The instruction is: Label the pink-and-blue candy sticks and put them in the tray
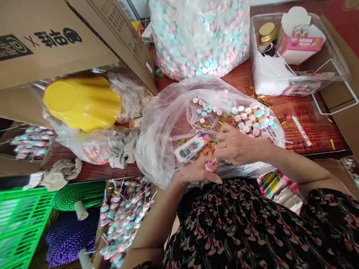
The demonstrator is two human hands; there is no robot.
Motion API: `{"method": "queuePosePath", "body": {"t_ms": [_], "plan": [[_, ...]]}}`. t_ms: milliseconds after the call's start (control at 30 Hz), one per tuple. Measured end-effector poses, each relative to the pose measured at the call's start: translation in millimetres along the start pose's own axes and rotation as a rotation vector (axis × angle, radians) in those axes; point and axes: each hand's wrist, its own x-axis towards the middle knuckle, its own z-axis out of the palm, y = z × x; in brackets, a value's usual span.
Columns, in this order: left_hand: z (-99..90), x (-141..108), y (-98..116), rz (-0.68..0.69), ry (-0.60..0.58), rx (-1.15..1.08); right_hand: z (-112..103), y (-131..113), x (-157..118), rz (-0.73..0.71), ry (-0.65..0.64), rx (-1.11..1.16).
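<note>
Candy stick (211, 166) is gripped in left hand (195, 173), long axis tilted far-right; right hand (237, 146) is held open, fingers (224, 135) spread over loose candies (248, 121) in plastic bag (161, 138).

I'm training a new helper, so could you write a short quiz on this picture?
1. True or false: the left hand holds a pink candy on a stick.
2. What lies in the clear bag under the right hand? A: loose candies; B: steel bolts; C: coins.
3. Fill in the blank: the crate at the lower left is ____.

Key: 1 true; 2 A; 3 green.
</note>
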Motion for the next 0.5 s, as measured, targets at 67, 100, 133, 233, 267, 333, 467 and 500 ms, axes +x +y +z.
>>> {"method": "queuePosePath", "body": {"t_ms": [67, 100, 133, 233, 267, 333, 467, 500], "plan": [[1.0, 4, -1, 0.044, 0.046, 0.011, 4, -3, 3, -0.012, 0.007, -0.011], [1.5, 5, -1, 0.063, 0.076, 0.008, 5, -3, 3, -0.013, 0.005, -0.013], [2.0, 6, -1, 0.084, 0.109, -0.009, 7, -2, 4, -0.010, -0.002, -0.013], [1.0, 2, -2, 0.177, 0.191, -0.139, 9, 6, 2, 0.018, -0.017, -0.001], [-0.4, -1, -3, 0.212, 0.210, -0.184, 9, 10, 1, 0.033, -0.013, 0.004], [-4.1, -7, -4, 0.259, 0.247, -0.220, 9, 18, 0, 0.072, 0.016, 0.010], [-7.4, -10, -12, 0.238, 0.418, -0.198, 14, 25, 4, 0.118, 0.041, 0.000], [-6.1, -8, -15, 0.220, 0.474, -0.199, 17, 24, 7, 0.125, 0.037, -0.006]]}}
